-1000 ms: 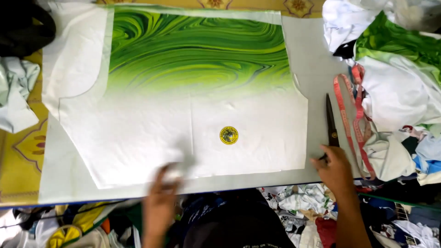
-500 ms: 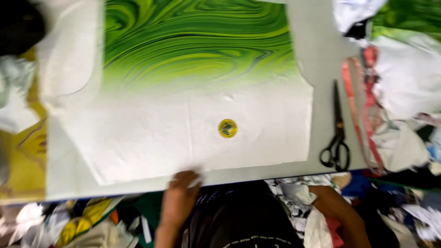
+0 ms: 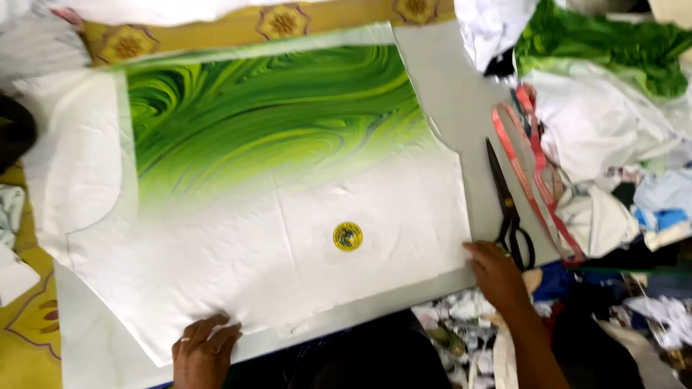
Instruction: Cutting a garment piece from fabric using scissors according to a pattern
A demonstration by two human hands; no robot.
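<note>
A white cut fabric panel with a green swirl print (image 3: 274, 209) lies flat on the grey bench (image 3: 461, 108). The left hand (image 3: 204, 351) presses its lower edge, fingers spread and released; the right hand (image 3: 496, 272) rests flat on its lower right corner, grasping nothing, just beside black scissors (image 3: 508, 209).

Black scissors (image 3: 509, 209) beside pink tape measure (image 3: 530, 173) — fabric scrap heap (image 3: 613, 130) right.
</note>
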